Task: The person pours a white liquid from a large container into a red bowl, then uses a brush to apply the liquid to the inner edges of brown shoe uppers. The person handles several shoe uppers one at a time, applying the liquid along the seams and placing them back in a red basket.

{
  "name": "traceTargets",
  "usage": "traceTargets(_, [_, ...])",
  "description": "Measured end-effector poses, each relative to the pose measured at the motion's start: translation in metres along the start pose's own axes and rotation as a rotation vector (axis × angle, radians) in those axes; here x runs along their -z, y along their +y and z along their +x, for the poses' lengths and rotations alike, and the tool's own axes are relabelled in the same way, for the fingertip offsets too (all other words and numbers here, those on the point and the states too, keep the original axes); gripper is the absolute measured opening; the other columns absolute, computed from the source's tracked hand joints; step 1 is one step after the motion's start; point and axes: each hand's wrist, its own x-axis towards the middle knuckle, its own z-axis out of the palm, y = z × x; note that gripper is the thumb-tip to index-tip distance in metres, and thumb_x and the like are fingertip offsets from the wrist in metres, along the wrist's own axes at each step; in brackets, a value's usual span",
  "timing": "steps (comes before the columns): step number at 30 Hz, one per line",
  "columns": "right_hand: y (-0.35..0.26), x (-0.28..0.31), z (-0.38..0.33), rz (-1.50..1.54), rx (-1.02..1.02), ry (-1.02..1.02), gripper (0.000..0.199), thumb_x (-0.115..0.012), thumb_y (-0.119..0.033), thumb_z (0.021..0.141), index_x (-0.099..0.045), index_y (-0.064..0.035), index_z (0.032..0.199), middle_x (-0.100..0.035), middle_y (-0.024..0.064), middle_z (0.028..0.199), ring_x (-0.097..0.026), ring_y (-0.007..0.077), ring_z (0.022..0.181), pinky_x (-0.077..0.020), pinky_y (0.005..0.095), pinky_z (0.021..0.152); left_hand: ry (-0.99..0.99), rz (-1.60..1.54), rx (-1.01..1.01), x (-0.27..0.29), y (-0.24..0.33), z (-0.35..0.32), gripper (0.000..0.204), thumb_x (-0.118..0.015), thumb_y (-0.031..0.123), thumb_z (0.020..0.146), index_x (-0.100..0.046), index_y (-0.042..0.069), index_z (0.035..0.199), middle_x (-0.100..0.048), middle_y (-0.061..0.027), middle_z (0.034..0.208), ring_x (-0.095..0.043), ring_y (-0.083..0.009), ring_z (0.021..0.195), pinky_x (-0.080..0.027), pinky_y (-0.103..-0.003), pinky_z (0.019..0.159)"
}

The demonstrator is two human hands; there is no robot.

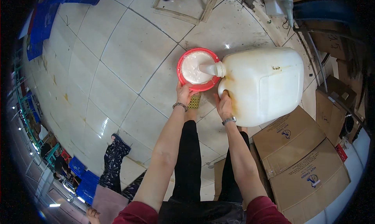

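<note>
A big white plastic jug (269,83) lies tipped on its side, its mouth pointing left over a red bowl (180,72). Thick white liquid (208,69) runs from the mouth into the bowl, where a creamy white pool (190,71) has a rippled surface. My left hand (184,93) grips the near rim of the bowl, thumb on top and the other fingers partly hidden beneath. With my right hand (224,106) I hold the jug near its neck, fingers closed at the handle. Brownish stains mark the jug there.
Flattened cardboard boxes (297,146) lie to the right, with more cartons (332,118) beyond. At the far right stands a translucent container (279,5). A square frame (187,17) rests on the tiled floor (129,40). Another person's patterned trouser leg (113,163) is close on my left.
</note>
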Motion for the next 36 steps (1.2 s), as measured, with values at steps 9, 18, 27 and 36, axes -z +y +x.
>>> traceTargets(9, [0.006,-0.004,0.0,0.049,0.017,0.018,0.03,-0.068,-0.02,0.09,-0.054,0.0039,0.102,-0.063,0.0347,0.093,-0.062,0.0508,0.092,-0.0517,0.0525,0.077,-0.003,0.019,0.02,0.001,0.003,-0.001,0.062,-0.055,-0.011,0.084,-0.039,0.013,0.139,-0.055,-0.0166,0.125,-0.063,-0.0388,0.108,-0.06,-0.058,0.083])
traceTargets(18, [0.008,-0.007,-0.001,0.033,-0.018,0.012,0.03,-0.068,-0.017,0.089,-0.054,0.0034,0.106,-0.064,0.0338,0.098,-0.062,0.0514,0.095,-0.0515,0.0522,0.081,0.011,0.067,0.013,0.001,0.007,0.004,0.058,-0.053,-0.01,0.083,-0.045,0.013,0.136,-0.059,-0.0161,0.121,-0.067,-0.0363,0.098,-0.064,-0.051,0.074])
traceTargets(27, [0.004,-0.005,0.0,0.053,-0.042,0.036,0.024,-0.067,-0.011,0.088,-0.057,0.004,0.103,-0.065,0.0327,0.1,-0.062,0.0493,0.096,-0.0519,0.0496,0.083,-0.032,0.074,0.034,0.005,0.01,0.009,0.059,-0.053,-0.012,0.085,-0.041,0.014,0.136,-0.056,-0.0148,0.125,-0.064,-0.0379,0.107,-0.059,-0.059,0.085])
traceTargets(36, [0.004,-0.004,-0.003,0.079,-0.023,0.066,0.024,-0.068,-0.01,0.088,-0.057,0.0046,0.103,-0.065,0.0318,0.097,-0.063,0.0494,0.093,-0.0518,0.0495,0.079,-0.038,0.086,0.024,0.003,0.01,0.014,0.059,-0.053,-0.012,0.084,-0.043,0.015,0.136,-0.056,-0.0147,0.124,-0.063,-0.0368,0.109,-0.059,-0.059,0.085])
